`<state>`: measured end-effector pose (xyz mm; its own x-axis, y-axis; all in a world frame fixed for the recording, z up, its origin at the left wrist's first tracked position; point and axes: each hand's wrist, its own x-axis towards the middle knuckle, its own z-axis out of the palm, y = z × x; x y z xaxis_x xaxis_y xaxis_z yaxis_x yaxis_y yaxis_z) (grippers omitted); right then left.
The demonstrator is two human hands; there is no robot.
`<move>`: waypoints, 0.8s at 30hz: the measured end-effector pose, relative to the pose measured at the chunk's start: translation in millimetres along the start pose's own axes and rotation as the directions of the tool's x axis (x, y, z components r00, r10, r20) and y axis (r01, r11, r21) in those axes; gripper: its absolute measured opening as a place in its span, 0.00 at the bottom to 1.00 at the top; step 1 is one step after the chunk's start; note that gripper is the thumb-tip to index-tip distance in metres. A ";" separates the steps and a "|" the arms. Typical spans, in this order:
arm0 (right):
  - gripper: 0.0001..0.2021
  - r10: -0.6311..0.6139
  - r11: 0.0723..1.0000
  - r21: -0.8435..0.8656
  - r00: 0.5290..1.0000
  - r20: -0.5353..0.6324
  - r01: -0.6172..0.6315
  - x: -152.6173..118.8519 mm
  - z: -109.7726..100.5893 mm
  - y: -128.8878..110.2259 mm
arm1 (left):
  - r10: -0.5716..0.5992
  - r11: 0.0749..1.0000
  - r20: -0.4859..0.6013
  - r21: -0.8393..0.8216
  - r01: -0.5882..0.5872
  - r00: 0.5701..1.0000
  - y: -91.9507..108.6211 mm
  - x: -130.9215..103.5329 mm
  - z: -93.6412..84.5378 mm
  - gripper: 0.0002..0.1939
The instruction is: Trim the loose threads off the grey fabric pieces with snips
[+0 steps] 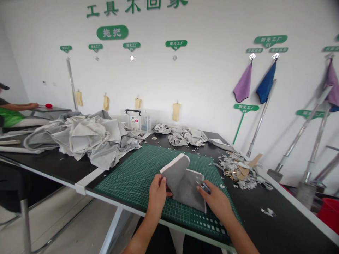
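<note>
Item 1: grey folded felt-like fabric piece with white edge [182, 181], on the green gridded cutting mat [137, 173] atop the black counter [278, 218]; we judge it light, soft, floppy, best taken at its edges; left hand [156, 197] grip pinches its left edge; right hand [215, 201] grip pinches a small blue-handled tool [205, 187] at its right edge. Item 2: clear plastic lidded box [136, 120]; contents unclear.

Counted on the black table [278, 225]: 1 green cutting mat [137, 176] at the near edge, 1 folded grey piece [182, 185] on it, 2 heaps of grey cloth [87, 137] along the far edge, 1 clear box [137, 120] at the far edge, 1 litter of scraps [238, 171] by the right edge. Hung on the wall: 4 yellow gloves [176, 112], 3 cloths [243, 84]. Seen at work: 2 hands, left hand [156, 197] and right hand [217, 203].
</note>
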<state>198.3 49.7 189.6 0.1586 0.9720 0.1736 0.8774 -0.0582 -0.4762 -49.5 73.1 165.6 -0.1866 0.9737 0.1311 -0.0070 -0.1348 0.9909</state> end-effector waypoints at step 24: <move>0.16 0.039 0.987 -0.155 0.996 -0.077 -0.051 -3.6 -0.2 1.7 | 0.050 0.519 0.118 0.845 -0.127 0.992 26.4 -3.4 -48.4 0.12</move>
<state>199.3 46.1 188.4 0.2271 0.9486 0.2205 0.9279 -0.1420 -0.3446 -96.6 57.3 189.7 -0.0693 0.9807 0.1831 0.8504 -0.0378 0.5248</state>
